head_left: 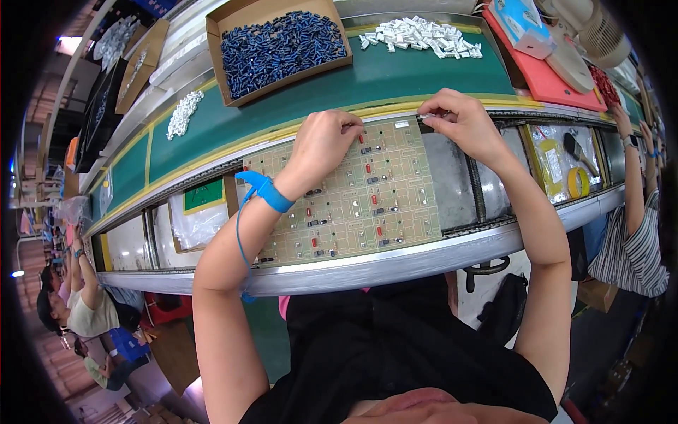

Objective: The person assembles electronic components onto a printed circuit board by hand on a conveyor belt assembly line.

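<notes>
A tan circuit board panel (353,201) with small red, black and silver parts lies on the conveyor rail in front of me. My left hand (321,145) rests on its far left part, fingers curled and pinched on the board near the top edge. A blue wrist strap (267,191) with a coiled cord sits on that wrist. My right hand (459,120) is at the board's far right corner, thumb and fingers pinched on a small white part (426,116) at the edge.
A cardboard box of blue parts (279,46) and a pile of white connectors (420,35) lie on the green shelf (395,74) beyond the board. Another white pile (183,113) lies at left. Red trays (544,71) stand at right. Other people work at both sides.
</notes>
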The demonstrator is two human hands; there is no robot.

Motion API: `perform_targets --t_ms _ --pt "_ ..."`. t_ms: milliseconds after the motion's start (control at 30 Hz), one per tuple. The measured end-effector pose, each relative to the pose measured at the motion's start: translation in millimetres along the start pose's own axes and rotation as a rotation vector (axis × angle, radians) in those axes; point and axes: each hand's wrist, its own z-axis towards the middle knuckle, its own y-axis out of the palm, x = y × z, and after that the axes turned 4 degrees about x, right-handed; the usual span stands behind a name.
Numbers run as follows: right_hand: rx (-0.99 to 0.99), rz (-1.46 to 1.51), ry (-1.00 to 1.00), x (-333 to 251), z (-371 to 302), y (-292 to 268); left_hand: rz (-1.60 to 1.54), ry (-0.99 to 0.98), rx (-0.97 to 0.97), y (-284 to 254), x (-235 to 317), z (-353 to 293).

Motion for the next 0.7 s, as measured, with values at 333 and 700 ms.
perform_targets --t_ms 333,700 --pt "0.008 -0.022 -0.009 -1.6 0.0 -0.1 0.02 0.009 -0.075 -3.9 -0.3 2.8" --pt "-0.228 -0.146 -0.163 -19.0 -12.4 13.0 -0.947 -0.455 -0.184 -31.4 -0.6 2.7"
